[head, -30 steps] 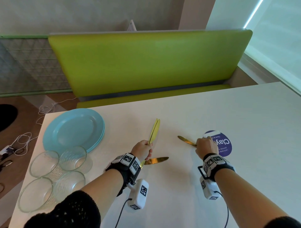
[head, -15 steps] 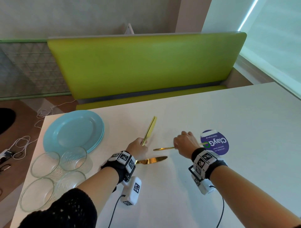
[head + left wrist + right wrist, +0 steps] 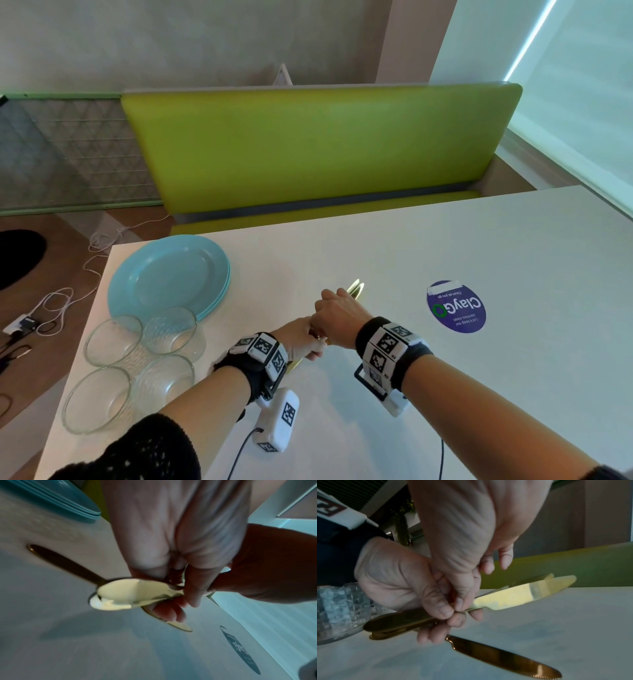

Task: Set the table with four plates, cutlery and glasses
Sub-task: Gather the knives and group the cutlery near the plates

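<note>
My left hand (image 3: pixel 299 337) and right hand (image 3: pixel 337 315) meet over the middle of the white table (image 3: pixel 462 394). The left hand (image 3: pixel 393 581) grips the handles of two gold knives (image 3: pixel 522 595), blades pointing away toward the bench. My right hand (image 3: pixel 458 608) pinches one of them at the blade's base with thumb and finger. Only the blade tips (image 3: pixel 356 287) show in the head view. A third gold knife (image 3: pixel 505 657) lies flat on the table under the hands. A stack of light blue plates (image 3: pixel 168 277) sits at the far left. Several glass bowls (image 3: pixel 113 339) stand in front of it.
A purple round sticker (image 3: pixel 455 306) lies on the table right of the hands. A green bench (image 3: pixel 308 147) runs along the far edge. Cables and a charger (image 3: pixel 51 308) lie on the floor to the left. The table's left edge runs close beside the glass bowls.
My right hand carried a knife leftward from beside the sticker to my left hand. Its blade now lies alongside the knife the left hand was holding.
</note>
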A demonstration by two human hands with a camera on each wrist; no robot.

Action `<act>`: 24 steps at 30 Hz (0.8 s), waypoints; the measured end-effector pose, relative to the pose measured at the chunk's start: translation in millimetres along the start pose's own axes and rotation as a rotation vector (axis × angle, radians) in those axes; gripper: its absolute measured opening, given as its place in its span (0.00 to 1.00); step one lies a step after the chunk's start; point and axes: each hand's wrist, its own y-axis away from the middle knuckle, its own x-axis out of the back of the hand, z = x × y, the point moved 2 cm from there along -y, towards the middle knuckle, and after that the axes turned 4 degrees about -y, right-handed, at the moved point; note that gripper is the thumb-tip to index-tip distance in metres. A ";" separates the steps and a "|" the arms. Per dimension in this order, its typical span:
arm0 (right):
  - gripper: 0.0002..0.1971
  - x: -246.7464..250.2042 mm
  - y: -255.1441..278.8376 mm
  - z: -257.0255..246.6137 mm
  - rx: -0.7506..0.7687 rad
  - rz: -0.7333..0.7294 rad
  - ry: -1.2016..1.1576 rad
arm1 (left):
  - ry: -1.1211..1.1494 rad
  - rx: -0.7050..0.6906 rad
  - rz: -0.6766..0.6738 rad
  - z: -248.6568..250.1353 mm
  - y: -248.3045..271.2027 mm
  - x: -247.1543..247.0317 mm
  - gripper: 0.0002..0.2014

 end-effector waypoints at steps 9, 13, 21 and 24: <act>0.10 -6.2 -1.9 -8.1 -0.134 0.127 -0.251 | 0.204 0.037 0.213 -16.6 10.5 8.7 0.04; 0.15 -33.5 -2.9 -13.5 -0.240 0.045 -0.335 | 0.352 0.130 0.422 -33.2 17.9 32.4 0.11; 0.15 -48.4 -23.7 -43.6 -0.238 -0.022 -0.228 | 0.516 0.146 0.546 -54.0 33.7 48.5 0.06; 0.14 -49.4 -27.0 -44.8 -0.272 -0.014 -0.216 | 0.542 0.132 0.528 -55.4 42.5 46.0 0.06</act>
